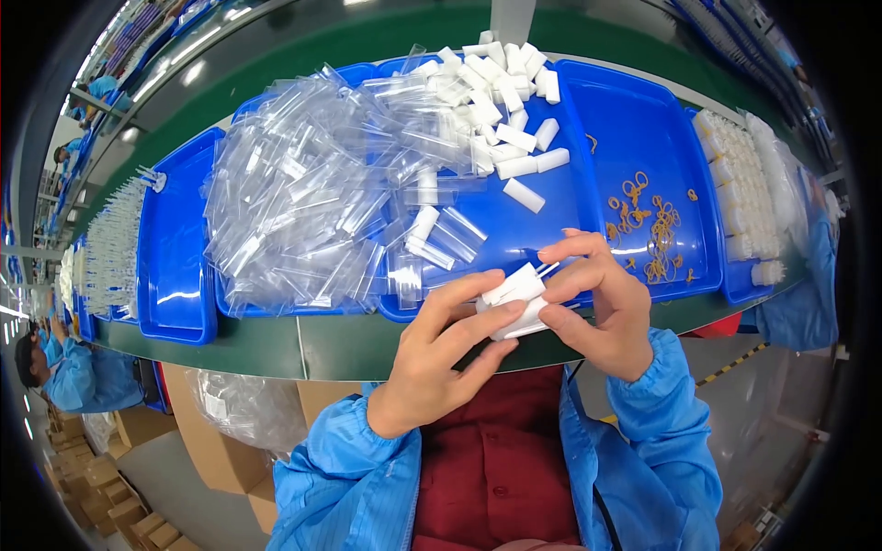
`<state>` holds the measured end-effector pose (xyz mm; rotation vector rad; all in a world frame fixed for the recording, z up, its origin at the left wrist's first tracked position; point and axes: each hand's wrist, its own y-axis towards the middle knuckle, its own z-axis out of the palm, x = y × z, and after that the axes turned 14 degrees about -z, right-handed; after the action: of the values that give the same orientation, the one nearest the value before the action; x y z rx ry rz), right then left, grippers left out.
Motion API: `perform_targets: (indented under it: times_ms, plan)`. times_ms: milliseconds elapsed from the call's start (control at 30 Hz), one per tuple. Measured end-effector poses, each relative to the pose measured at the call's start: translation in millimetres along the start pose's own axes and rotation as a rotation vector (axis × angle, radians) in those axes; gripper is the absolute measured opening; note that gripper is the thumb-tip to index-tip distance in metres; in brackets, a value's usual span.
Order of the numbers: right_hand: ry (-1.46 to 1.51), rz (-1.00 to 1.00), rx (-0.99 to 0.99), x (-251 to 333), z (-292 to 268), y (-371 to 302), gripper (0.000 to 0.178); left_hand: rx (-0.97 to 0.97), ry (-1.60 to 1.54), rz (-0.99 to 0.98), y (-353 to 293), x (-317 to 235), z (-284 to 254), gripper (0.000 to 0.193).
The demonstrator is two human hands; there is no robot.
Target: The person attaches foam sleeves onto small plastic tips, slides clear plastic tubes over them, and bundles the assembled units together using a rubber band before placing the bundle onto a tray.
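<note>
Red shirt (496,464) below white piece (522,286) — left hand (441,354) and right hand (602,303) both grasping it; clear plastic heap (294,184) left of piece — orange bands (660,242) right.

- Co-worker in a blue garment (83,378): far left, beside the line.
- Cardboard box (207,432): below the bench edge, left side.
- Clear plastic bag (248,410): crumpled, at that box.
- Brown cartons (101,473): numerous, lower left, on the floor.
- Grey metal post (513,20): top centre.
- Blue cloth (801,298): draped at the right end of the bench.
- Red object (717,327): below the bench edge, right; partly hidden, kind not determinable.
- Yellow-and-black stripe (732,364): on the floor, right.
</note>
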<state>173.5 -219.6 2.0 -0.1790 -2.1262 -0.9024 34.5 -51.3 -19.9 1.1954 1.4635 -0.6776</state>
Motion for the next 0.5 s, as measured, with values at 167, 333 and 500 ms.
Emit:
perform_targets:
  times_ms: [167, 333, 500]
  plan:
    - [-0.072, -0.073, 0.130, 13.0, 7.0, 15.9, 0.016, -0.040, -0.119, -0.058, -2.0, 6.6, -4.1, 0.037]
    - [-0.208, -0.039, 0.111, -17.7, 6.2, 49.2, 0.012, -0.139, -0.137, -0.100, -15.5, 14.1, -8.0, 0.033]
    - [-0.401, -0.121, 0.309, -39.6, 31.2, 66.6, 0.024, -0.130, -0.083, -0.065, -22.5, 11.5, -8.6, 0.031]
